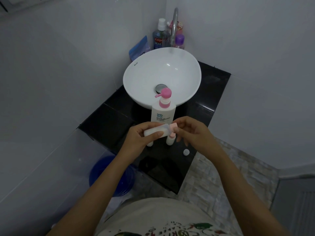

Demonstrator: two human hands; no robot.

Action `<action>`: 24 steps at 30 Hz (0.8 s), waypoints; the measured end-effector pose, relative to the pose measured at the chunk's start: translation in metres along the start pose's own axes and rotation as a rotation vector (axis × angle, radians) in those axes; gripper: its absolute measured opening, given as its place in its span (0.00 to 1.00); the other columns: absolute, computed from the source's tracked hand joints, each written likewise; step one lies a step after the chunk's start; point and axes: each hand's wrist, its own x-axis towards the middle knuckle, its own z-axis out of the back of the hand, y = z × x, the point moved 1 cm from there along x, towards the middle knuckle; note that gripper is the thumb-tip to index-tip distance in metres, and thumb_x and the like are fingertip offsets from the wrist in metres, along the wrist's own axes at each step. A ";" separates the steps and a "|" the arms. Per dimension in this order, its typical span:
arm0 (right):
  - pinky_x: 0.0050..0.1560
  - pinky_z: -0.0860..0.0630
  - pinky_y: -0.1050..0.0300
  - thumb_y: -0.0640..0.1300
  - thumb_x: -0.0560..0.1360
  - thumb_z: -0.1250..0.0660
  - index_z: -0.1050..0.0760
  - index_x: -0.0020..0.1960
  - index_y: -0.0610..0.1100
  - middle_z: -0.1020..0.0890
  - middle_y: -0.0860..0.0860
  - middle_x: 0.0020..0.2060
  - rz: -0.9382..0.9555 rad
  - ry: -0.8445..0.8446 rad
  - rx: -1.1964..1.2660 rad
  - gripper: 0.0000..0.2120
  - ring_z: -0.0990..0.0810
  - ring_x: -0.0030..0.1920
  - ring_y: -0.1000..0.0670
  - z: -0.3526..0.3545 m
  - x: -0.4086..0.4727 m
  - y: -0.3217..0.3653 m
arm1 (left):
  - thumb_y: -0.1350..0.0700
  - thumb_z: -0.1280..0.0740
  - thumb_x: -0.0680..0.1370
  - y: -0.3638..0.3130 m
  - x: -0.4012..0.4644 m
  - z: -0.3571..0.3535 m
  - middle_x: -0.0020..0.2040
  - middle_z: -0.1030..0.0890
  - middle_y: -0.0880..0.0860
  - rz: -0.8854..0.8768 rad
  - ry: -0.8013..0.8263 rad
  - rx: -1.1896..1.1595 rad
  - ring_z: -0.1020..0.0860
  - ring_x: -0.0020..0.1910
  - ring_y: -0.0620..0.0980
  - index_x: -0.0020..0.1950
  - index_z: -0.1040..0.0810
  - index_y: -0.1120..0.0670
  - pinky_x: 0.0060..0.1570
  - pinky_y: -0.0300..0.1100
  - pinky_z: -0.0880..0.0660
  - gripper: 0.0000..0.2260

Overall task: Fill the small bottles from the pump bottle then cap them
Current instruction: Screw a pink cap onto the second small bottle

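My left hand (136, 136) grips a small translucent bottle (157, 130), held sideways above the black counter (109, 121). At its right end sits a pink cap (173, 127), which my right hand (190, 131) pinches with its fingertips. Behind my hands stands the white pump bottle (163, 113) with a pink pump head, its nozzle pointing left. Two more small bottles stand on the counter below my hands: one with a pink cap (171, 139), and one (150, 143) mostly hidden by my left hand. A loose white cap (186, 152) lies on the counter to the right.
A white basin (136, 77) with a chrome tap (174, 24) stands behind the pump bottle. Mouthwash (158, 38), a purple-capped bottle (179, 40) and a blue packet (139, 48) crowd the back corner. A blue bucket (105, 174) sits on the floor at left. Walls close in on both sides.
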 end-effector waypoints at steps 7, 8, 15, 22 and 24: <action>0.24 0.33 0.70 0.42 0.77 0.36 0.23 0.52 0.38 0.22 0.47 0.30 -0.066 -0.059 0.023 0.09 0.28 0.22 0.60 -0.006 -0.002 0.001 | 0.60 0.27 0.70 0.004 -0.001 -0.001 0.50 0.16 0.44 -0.008 -0.009 0.029 0.19 0.52 0.42 0.52 0.18 0.49 0.45 0.33 0.22 0.12; 0.24 0.33 0.70 0.42 0.77 0.36 0.23 0.52 0.37 0.22 0.48 0.30 -0.069 -0.078 0.035 0.09 0.28 0.22 0.60 -0.007 -0.002 0.000 | 0.59 0.27 0.70 0.004 -0.001 -0.001 0.50 0.16 0.44 -0.014 -0.013 0.036 0.19 0.53 0.42 0.52 0.18 0.49 0.45 0.33 0.22 0.12; 0.36 0.26 0.70 0.44 0.76 0.34 0.23 0.50 0.46 0.19 0.49 0.40 0.040 -0.183 -0.163 0.04 0.24 0.34 0.59 -0.011 0.001 -0.008 | 0.60 0.26 0.69 0.011 -0.001 -0.004 0.50 0.17 0.39 -0.018 -0.015 0.086 0.21 0.54 0.37 0.53 0.19 0.48 0.50 0.27 0.26 0.15; 0.43 0.33 0.67 0.46 0.76 0.36 0.24 0.57 0.45 0.21 0.51 0.51 0.300 -0.130 -0.815 0.11 0.24 0.49 0.53 -0.018 0.027 -0.031 | 0.58 0.23 0.68 0.041 -0.005 0.018 0.51 0.18 0.49 0.028 -0.202 0.336 0.20 0.50 0.40 0.57 0.18 0.55 0.54 0.32 0.25 0.18; 0.47 0.26 0.57 0.46 0.77 0.37 0.25 0.60 0.46 0.21 0.49 0.55 0.303 -0.051 -0.928 0.13 0.25 0.56 0.49 -0.024 0.036 -0.040 | 0.59 0.24 0.69 0.048 -0.006 0.023 0.51 0.18 0.51 0.038 -0.239 0.352 0.20 0.49 0.42 0.56 0.18 0.55 0.54 0.35 0.24 0.16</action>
